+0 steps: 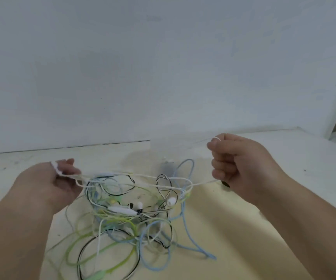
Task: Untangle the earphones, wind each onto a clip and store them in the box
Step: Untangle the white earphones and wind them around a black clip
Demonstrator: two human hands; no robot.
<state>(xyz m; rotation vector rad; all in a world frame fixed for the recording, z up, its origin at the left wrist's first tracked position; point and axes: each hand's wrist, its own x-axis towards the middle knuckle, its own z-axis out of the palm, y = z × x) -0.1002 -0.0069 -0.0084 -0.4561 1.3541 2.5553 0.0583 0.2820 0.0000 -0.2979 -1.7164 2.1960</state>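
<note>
- Left hand, near left: fingers pinch one end of the white cord.
- Right hand, farther right: fist curled round the cord's other end.
- Cord: long axis runs left to right, stretched between the hands and threading the tangle's top.
- Tangle: on the table, below and between the hands, nearer the left.
- Judgement: freeing the cord probably calls for lifting it clear of the tangle.

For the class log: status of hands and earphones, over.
Left hand pinches white earphone cord; right hand fists it, taut. Green, blue, black earphones knotted around it. No clip or box seen.
</note>
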